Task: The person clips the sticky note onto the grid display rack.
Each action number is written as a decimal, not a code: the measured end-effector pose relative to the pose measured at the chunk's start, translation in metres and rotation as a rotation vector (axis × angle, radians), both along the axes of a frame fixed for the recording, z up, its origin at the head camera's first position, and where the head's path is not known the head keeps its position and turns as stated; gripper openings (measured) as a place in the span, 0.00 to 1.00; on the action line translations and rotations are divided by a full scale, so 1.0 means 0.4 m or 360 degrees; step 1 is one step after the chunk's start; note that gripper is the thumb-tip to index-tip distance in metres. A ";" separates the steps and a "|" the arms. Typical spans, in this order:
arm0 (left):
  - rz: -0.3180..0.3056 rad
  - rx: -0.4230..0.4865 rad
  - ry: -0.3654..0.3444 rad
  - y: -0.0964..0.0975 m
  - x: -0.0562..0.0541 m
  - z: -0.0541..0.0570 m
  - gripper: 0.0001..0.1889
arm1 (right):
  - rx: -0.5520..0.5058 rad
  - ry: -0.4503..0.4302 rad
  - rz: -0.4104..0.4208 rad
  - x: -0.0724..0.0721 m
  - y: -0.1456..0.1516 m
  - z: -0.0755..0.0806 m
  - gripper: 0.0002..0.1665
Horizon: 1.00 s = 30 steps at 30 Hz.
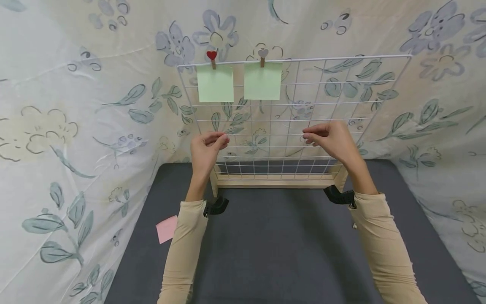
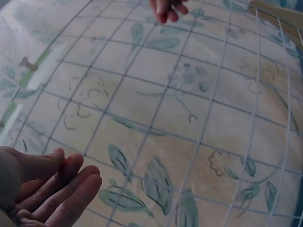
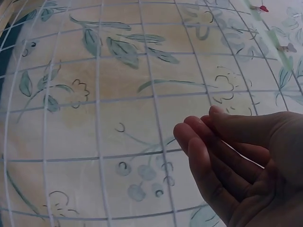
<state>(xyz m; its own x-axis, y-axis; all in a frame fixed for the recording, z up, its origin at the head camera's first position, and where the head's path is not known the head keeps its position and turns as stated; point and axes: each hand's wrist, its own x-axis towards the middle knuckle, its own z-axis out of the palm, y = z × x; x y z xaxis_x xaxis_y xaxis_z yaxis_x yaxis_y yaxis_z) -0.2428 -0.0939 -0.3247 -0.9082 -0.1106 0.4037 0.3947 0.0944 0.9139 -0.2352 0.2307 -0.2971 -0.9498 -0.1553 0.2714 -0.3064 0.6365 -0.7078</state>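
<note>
A white wire grid panel (image 1: 315,60) stands upright in a wooden base (image 1: 273,183). Two pale green paper squares hang at its upper left. One green square (image 1: 215,86) is clipped by a small clothespin with a red heart (image 1: 211,55), the other green square (image 1: 262,84) by one with a grey heart (image 1: 263,52). My left hand (image 1: 203,152) is raised before the grid's left side, thumb near the fingertips, with nothing in it. On the other side, my right hand (image 1: 336,141) hovers before the grid, fingers loosely bent and holding nothing (image 3: 232,165).
A pink paper square (image 1: 166,230) lies on the dark tabletop (image 1: 273,240), beside the left sleeve. Close to the right sleeve is a tiny pale object (image 1: 355,226), too small to identify. Flower-patterned cloth (image 1: 125,50) hangs behind the grid and along both sides.
</note>
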 end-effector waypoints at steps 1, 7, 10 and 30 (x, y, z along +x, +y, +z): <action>0.0010 0.0008 -0.0017 -0.005 0.001 -0.009 0.09 | 0.0001 -0.0009 0.0005 0.002 0.005 -0.010 0.16; 0.0029 0.0057 -0.0100 -0.033 0.006 -0.055 0.11 | -0.0001 -0.0065 -0.0005 0.017 0.036 -0.061 0.18; 0.0054 0.0077 -0.0139 -0.055 0.011 -0.081 0.12 | 0.0015 -0.0107 -0.0025 0.026 0.057 -0.089 0.18; 0.0384 0.0162 -0.0418 -0.184 0.063 -0.255 0.09 | -0.0045 -0.0324 -0.0217 0.109 0.209 -0.296 0.21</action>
